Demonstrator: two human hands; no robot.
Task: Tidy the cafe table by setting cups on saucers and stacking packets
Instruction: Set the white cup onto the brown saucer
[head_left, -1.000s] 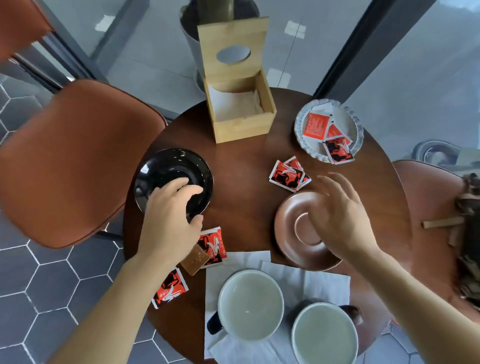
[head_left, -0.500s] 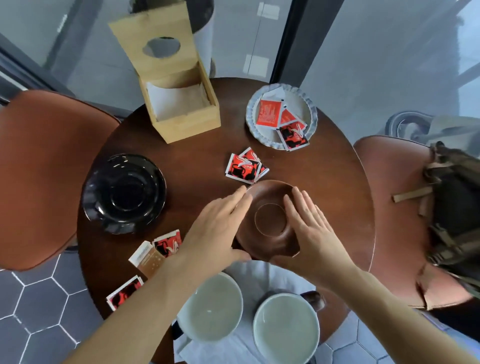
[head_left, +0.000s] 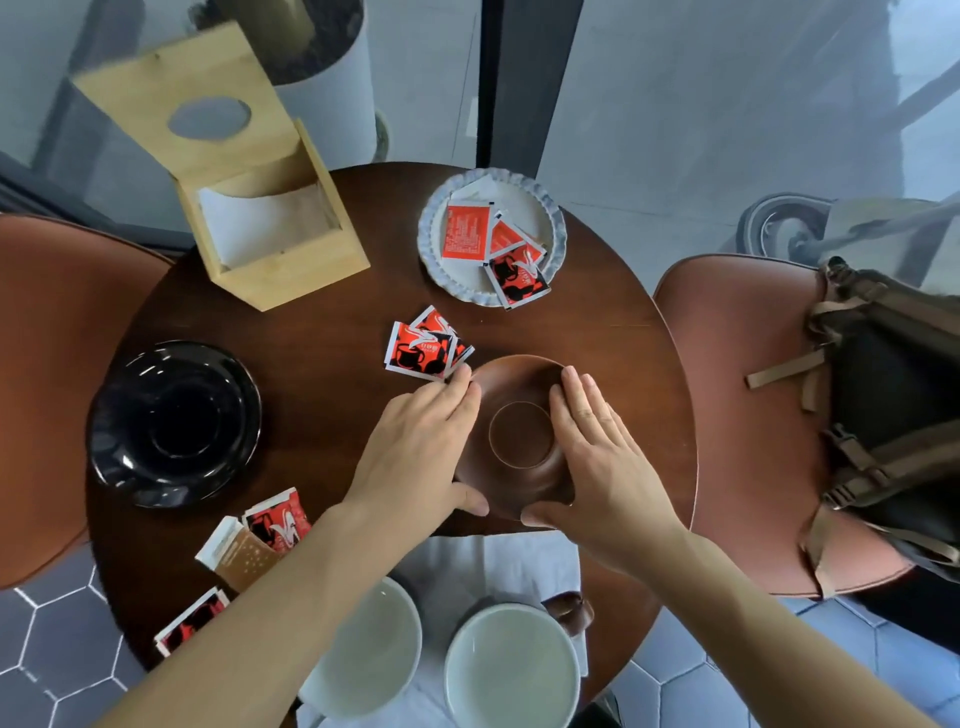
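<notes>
Framing the brown saucer (head_left: 519, 415) from both sides, the two hands look to be placing it for a cup, so the step in hand is readying saucers, with no cup set on one yet. All of this lies on the round table (head_left: 322, 322). The black saucer (head_left: 174, 423) sits bare, well apart to the left of the left fingers.

The left hand (head_left: 415, 457) lies along the brown saucer's left edge, fingers straight and together, tips at the rim, thumb curving round the near edge. The right hand (head_left: 597, 457) mirrors it on the right, fingers straight and close together over the rim, thumb at the near edge. Neither plainly lifts the saucer; whether they press or merely touch it I cannot tell.

Two white cups (head_left: 511, 665) stand on a napkin behind the wrists, nearest the body.

Loose red packets (head_left: 423, 348) lie just beyond the left fingertips, almost touching them; more lie in the small dish (head_left: 431, 228) farther beyond the fingers.

Next, I judge, one hand must let go, reach back, and carry a cup onto the saucer's ring.
</notes>
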